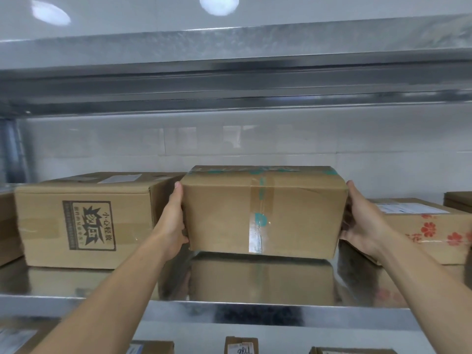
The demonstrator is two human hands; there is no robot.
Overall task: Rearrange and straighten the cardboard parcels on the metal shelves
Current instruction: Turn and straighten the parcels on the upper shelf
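Cardboard parcel with teal-printed tape sits mid metal shelf, between printed box at left and flower-marked box at right. Left hand grips parcel's left end, thumb up along edge. Right hand grips right end, fingers curled round front edge. Lifted or resting: cannot tell.

The person's left hand and right hand are bare, with slim fingers, and both long, slender forearms are likewise uncovered down to the picture's lower edge.
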